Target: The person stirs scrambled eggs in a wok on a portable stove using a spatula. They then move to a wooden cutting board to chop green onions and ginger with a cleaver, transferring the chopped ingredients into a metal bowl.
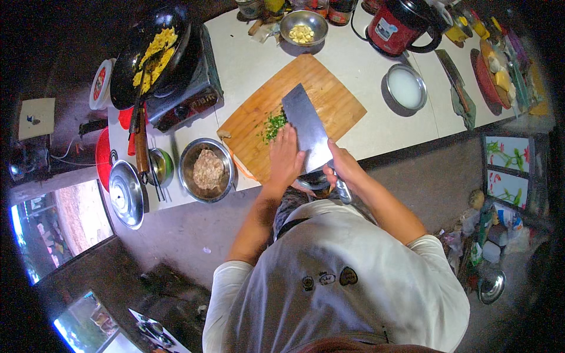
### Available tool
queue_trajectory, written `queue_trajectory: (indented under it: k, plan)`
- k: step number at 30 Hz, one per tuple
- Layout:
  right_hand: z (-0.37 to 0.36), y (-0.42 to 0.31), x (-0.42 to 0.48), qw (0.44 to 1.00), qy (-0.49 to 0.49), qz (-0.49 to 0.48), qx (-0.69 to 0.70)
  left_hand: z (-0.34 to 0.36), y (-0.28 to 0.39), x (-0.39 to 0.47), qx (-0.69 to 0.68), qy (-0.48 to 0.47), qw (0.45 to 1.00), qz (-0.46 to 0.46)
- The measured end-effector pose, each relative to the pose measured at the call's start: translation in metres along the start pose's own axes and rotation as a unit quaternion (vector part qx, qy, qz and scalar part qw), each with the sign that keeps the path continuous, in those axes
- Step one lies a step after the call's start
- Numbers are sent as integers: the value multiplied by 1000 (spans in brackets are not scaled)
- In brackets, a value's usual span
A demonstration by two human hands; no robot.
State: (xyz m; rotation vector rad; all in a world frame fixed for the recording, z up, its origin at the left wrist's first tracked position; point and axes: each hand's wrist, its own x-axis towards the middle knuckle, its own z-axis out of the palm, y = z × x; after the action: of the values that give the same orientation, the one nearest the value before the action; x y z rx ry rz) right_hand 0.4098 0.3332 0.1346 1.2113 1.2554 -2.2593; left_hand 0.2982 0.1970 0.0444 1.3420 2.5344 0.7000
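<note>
My right hand [344, 163] grips the handle of a broad steel cleaver [310, 125]. Its wide blade lies tilted over the wooden cutting board [340, 99]. My left hand [287, 152] is flat, with its fingertips at the near edge of a small heap of chopped green herbs [274, 125]. The thumb side of that hand is close to the blade; whether it touches the steel cannot be told. Part of the heap may be hidden by the blade and fingers. A knobbly piece that looks like ginger root [224, 133] sits on the board's left corner.
Left of the board stands a steel bowl of minced meat [208, 170]. A wok [126, 79] of cooked egg rests on a portable stove [183, 108]. Behind are peeled garlic cloves [301, 33] in a bowl; to the right, a bowl of whitish liquid [404, 89] and a red electric kettle [395, 28].
</note>
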Motion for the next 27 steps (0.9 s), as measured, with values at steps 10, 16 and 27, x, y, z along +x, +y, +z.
queue_trajectory:
  k: [10, 16, 27]
  plan:
    - [-15, 23, 19, 875, 81, -277, -390, -25, -38, -6, -36, 34, 983, -175]
    - [-14, 10, -2, 672, 104, -380, -627, -78, 40, -1, -2, -16, 1000, 12]
    - [-21, 15, -15, 600, 123, -373, -697, -28, 34, 20, 68, -150, 984, 72]
